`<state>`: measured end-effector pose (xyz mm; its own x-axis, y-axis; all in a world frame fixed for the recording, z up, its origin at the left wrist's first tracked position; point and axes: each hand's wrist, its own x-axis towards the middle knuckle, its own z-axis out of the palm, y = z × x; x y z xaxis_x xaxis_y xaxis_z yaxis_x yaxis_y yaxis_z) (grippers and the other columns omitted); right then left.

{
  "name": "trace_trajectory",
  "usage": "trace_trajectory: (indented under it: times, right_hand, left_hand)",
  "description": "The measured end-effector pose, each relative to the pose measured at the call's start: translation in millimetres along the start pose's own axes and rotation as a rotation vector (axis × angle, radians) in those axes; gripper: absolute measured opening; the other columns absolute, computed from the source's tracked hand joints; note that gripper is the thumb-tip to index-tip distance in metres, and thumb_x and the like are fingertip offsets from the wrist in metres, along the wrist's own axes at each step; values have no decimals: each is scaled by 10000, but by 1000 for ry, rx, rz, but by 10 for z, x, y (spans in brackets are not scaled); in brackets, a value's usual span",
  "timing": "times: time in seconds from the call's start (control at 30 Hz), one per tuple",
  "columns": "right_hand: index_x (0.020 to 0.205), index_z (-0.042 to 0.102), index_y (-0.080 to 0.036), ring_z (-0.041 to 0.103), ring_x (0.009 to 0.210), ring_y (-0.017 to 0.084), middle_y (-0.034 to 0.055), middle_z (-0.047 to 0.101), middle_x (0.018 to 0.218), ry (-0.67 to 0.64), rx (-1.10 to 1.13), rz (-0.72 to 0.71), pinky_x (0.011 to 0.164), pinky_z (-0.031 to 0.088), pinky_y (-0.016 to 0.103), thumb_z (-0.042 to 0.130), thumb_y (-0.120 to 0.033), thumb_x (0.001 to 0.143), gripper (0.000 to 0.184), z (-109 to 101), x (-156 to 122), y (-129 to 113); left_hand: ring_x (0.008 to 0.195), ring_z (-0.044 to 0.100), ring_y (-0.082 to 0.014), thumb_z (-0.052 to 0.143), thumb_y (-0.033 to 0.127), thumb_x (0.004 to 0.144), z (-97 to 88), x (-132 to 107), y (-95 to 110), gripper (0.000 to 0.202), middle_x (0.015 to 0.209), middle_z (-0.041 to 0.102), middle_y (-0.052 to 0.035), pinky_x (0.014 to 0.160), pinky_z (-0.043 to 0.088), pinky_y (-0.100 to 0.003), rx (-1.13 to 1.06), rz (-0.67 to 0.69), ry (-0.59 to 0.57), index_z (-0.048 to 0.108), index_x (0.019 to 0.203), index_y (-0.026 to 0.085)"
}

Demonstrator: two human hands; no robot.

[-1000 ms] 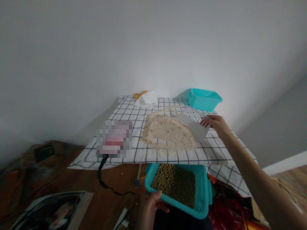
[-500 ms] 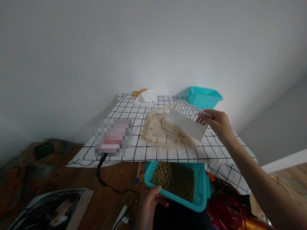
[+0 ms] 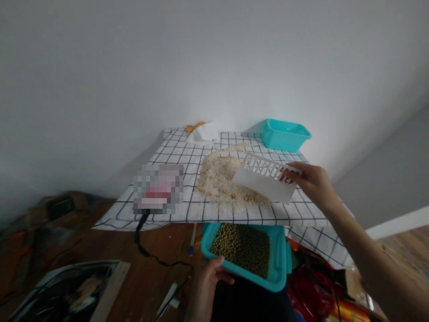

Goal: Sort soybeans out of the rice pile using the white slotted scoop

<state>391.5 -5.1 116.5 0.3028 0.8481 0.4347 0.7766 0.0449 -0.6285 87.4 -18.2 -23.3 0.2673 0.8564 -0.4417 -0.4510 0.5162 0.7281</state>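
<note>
My right hand (image 3: 310, 181) grips the edge of a white slotted plastic scoop (image 3: 264, 180), held tilted just above a spread pile of pale grain mixed with yellow bits (image 3: 223, 183) on a black-and-white checked cloth (image 3: 187, 156). My left hand (image 3: 208, 284) is closed on the near rim of a teal tray (image 3: 279, 268) filled with green beans, held below the table's front edge. The scoop's near edge hangs over the right side of the pile.
A second, empty-looking teal tub (image 3: 284, 134) stands at the table's far right by the wall. A blurred pink object (image 3: 157, 188) lies at the cloth's left, with a black cable (image 3: 144, 248) hanging down. White tissue (image 3: 206, 132) lies at the back. Clutter covers the floor.
My right hand lifted the scoop off the pile, then swung it lower and nearer over the pile's right side. The bean tray in my left hand stayed under the table edge.
</note>
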Motion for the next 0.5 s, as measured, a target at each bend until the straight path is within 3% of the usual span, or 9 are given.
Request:
trace_trajectory:
  times: [0.3, 0.5]
  right_hand:
    - [998, 788, -203, 735, 753, 241, 72, 806, 893, -52, 40, -3, 707, 573, 357, 644, -389, 878, 264, 34, -167, -98]
    - [1023, 794, -200, 740, 726, 260, 82, 808, 881, 16, 7, 24, 695, 583, 387, 645, -390, 861, 291, -73, -192, -43]
  left_hand:
    - [445, 657, -147, 839, 257, 604, 34, -19, 25, 154, 502, 732, -16, 394, 537, -221, 34, -2, -38, 725, 545, 171]
    - [442, 653, -151, 851, 245, 575, 37, -35, 33, 152, 498, 721, 7, 389, 541, -236, 9, -3, -20, 716, 550, 180]
